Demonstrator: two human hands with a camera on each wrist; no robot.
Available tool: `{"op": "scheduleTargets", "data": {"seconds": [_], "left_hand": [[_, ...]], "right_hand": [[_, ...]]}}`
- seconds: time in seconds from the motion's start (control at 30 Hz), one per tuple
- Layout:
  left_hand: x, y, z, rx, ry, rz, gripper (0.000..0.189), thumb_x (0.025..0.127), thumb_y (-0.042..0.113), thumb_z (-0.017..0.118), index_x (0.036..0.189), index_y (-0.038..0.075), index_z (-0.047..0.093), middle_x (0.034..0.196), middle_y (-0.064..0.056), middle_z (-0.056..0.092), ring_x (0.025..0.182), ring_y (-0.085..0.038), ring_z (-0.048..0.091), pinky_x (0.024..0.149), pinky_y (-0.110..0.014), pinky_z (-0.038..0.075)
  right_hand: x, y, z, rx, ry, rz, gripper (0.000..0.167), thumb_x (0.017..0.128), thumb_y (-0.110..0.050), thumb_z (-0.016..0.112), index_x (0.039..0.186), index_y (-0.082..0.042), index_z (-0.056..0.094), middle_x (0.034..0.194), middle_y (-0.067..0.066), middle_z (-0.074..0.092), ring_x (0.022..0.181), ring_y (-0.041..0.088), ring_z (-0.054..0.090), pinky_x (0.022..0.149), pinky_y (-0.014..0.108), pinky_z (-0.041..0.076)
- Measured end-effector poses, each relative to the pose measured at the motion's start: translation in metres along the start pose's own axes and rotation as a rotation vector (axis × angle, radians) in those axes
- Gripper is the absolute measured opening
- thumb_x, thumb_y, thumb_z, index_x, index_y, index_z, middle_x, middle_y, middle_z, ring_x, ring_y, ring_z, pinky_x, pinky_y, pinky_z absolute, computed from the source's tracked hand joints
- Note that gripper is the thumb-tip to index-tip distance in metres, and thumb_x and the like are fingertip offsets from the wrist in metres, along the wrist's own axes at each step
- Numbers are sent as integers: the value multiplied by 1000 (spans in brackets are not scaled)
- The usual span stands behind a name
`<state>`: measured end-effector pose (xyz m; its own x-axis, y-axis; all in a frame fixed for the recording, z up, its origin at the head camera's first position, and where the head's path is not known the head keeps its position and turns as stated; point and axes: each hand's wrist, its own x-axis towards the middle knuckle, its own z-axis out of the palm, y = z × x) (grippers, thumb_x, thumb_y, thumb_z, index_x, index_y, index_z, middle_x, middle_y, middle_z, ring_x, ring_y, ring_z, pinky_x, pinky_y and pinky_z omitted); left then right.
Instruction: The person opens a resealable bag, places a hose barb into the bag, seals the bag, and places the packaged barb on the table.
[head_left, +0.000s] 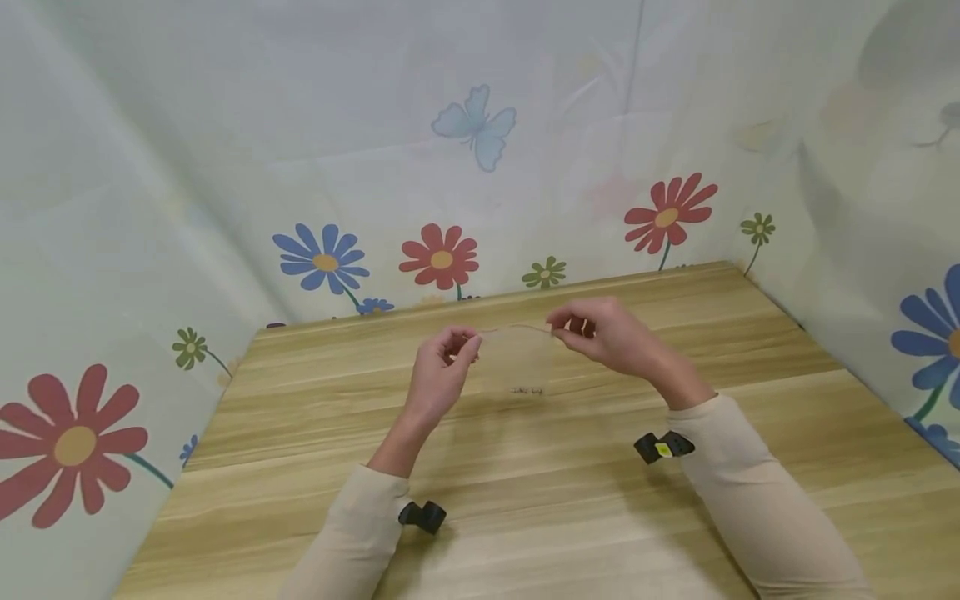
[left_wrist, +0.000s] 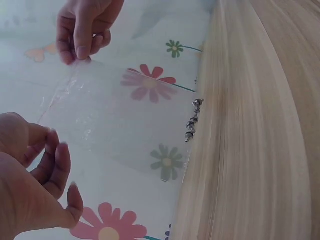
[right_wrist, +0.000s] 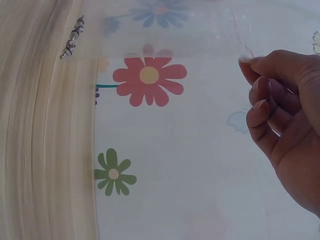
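Between the two hands hangs a clear plastic zip bag, with a thin reddish line along its top edge. My left hand pinches the top left corner between thumb and fingers. The top right corner is pinched by my right hand. Several small shiny metal pieces, like screws or nuts, lie in a row along the bag's bottom; their exact kind is too small to tell. The right wrist view shows the bag stretched sideways from the right fingertips. Whether its mouth is parted cannot be told.
Beneath the hands is a wood-grain table. Pale curtains printed with flowers and a butterfly enclose its back and sides. A black wrist device sits on the left sleeve, another black device on the right.
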<state>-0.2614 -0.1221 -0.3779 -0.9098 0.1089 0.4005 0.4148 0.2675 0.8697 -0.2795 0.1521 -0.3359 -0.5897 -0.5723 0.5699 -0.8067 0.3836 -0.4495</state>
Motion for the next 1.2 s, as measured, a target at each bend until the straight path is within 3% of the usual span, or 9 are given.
{"op": "scheduleTargets", "data": {"seconds": [0.17,0.3,0.43,0.53,0.73,0.87,0.97,1.2], "left_hand": [[1,2,2,29,39,1,18,101,21,62,105,5,68,97,-11,66,93,-21,60,77,-35,46],[2,-1,4,5,35,-40,15,99,17,64,102,4,69,99,-9,66,101,-21,61,85,-38,46],[2,-9,3,-75,-16,-88,12,98,13,65,103,4,70,102,-8,68,101,-20,63,89,-34,48],[1,-12,2,-138,-84,-90,15,96,8,67,110,3,69,106,-10,69,101,-23,64,88,-32,51],[0,-15,2,-103,-180,-93,33,92,17,75,123,9,68,112,-9,70,106,-20,64,93,-37,49],[-1,-18,6,-95,-207,-110,41,89,26,78,127,15,68,112,-7,70,107,-21,64,96,-44,47],[-1,-21,10,-109,-215,-113,43,89,28,79,128,16,68,108,-6,70,103,-22,65,93,-41,50],[-1,-22,16,-126,-212,-96,41,93,27,74,129,9,68,106,-4,72,102,-20,65,90,-37,51]], "right_hand": [[2,0,-1,-8,23,-4,14,90,5,70,104,0,71,90,8,72,72,13,61,61,30,52],[2,2,2,-19,15,17,14,90,3,70,104,0,72,89,7,71,71,12,60,61,29,51],[2,5,6,-22,-12,26,13,90,2,71,103,1,72,87,6,70,71,12,60,61,29,52],[0,6,7,-11,-18,22,13,89,4,71,102,1,72,86,6,70,70,12,60,61,29,52],[-1,9,7,32,-57,55,17,91,-5,73,107,0,71,88,1,69,72,12,59,61,29,52],[-2,15,10,90,-133,130,31,90,-18,77,117,-3,70,95,4,68,77,15,59,66,34,53],[-2,21,19,152,-166,170,37,90,-21,77,121,-3,69,94,7,67,76,17,57,67,37,52],[0,23,38,286,-132,140,27,94,-15,72,117,-1,72,92,1,68,64,14,50,59,27,44]]}}
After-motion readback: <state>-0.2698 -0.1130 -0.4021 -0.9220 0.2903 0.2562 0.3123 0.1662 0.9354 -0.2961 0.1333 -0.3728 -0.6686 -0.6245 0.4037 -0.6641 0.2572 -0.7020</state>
